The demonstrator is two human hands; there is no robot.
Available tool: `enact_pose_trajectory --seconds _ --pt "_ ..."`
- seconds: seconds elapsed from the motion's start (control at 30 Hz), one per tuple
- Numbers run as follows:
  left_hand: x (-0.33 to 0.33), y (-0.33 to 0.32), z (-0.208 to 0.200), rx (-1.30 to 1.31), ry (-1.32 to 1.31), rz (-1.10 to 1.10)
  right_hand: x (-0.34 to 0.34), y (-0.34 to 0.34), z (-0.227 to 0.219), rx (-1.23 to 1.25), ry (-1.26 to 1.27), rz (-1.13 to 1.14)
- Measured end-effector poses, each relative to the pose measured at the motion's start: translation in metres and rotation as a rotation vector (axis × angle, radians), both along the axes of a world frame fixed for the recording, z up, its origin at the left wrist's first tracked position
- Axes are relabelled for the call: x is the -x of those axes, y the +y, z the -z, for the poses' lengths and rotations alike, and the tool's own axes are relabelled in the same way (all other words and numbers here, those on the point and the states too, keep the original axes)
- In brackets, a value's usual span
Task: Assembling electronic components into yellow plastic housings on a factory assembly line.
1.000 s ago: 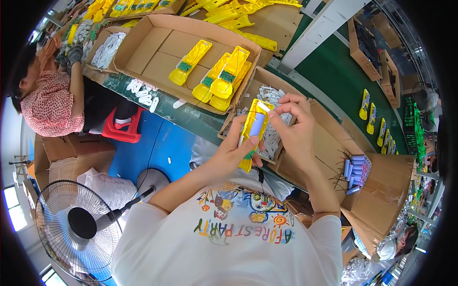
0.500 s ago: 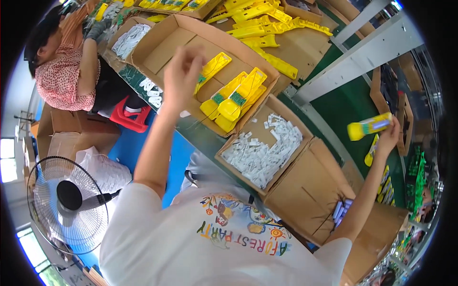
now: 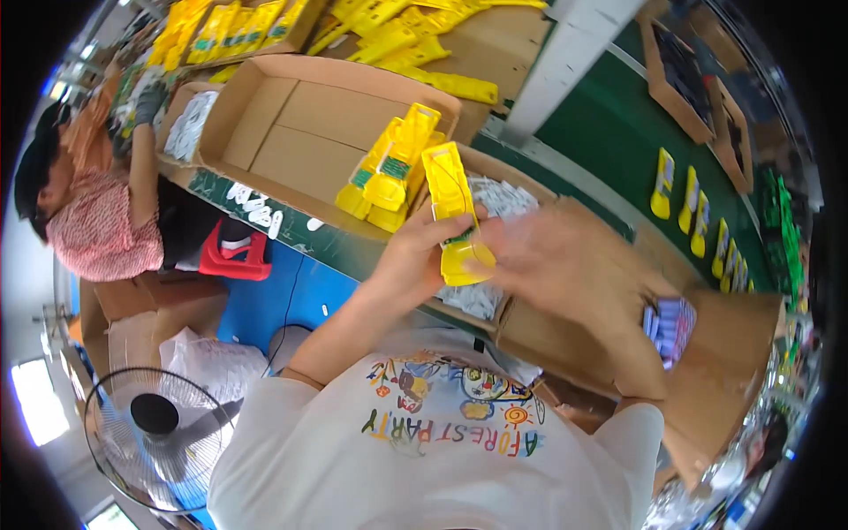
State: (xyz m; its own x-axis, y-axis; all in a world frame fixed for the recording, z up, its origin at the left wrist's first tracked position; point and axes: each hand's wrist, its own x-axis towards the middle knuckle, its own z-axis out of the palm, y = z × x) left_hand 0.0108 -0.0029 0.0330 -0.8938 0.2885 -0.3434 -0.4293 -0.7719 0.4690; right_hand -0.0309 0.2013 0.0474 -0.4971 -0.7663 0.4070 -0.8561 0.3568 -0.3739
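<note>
My left hand is closed around a yellow plastic housing, tilted in front of my chest. A small green circuit board and thin dark wires show in its hollow, partly behind my fingers. Close to the housing's lower end is my right hand, its fingers smeared by motion. Whether they grip anything cannot be made out. More yellow housings with boards lie stacked in a large cardboard box beyond my left hand. Partly hidden beneath both hands is a carton of small white plastic parts.
Purple cylindrical cells sit in a carton at right. Yellow units stand in a row on the green conveyor, beside a white metal post. A gloved co-worker sits at left, near a fan. Yellow shells are piled behind.
My left hand has taken a housing out of the box and brought it before me. My right hand has left a yellow unit on the conveyor and come in to the housing.
</note>
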Motion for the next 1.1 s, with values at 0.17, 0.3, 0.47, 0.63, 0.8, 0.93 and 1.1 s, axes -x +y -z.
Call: enact_pose_trajectory --seconds 0.17,0.3,0.47,0.63,0.8,0.93,1.1 --pt "-0.027 0.02 0.022 0.155 0.324 0.021 -0.044 0.006 -0.001 0.643 -1.159 0.164" --pt "-0.048 0.03 0.017 0.415 0.444 0.134 -0.064 -0.024 -0.023 0.427 -0.933 0.511" --pt "-0.045 0.033 0.02 0.597 0.536 0.202 -0.097 -0.029 0.01 0.298 0.001 0.587" --pt "-0.053 0.03 0.016 0.349 0.393 0.293 -0.096 0.055 0.011 0.194 -0.444 1.009" --pt "-0.057 0.038 0.015 0.434 0.52 0.437 -0.101 0.223 0.059 -0.702 -0.19 1.345" --pt "-0.061 0.048 0.018 0.387 0.467 0.523 -0.095 0.178 0.024 -0.492 0.027 0.922" --pt "-0.066 0.054 0.019 0.35 0.424 0.629 -0.111 0.065 -0.021 -0.155 0.409 0.292"
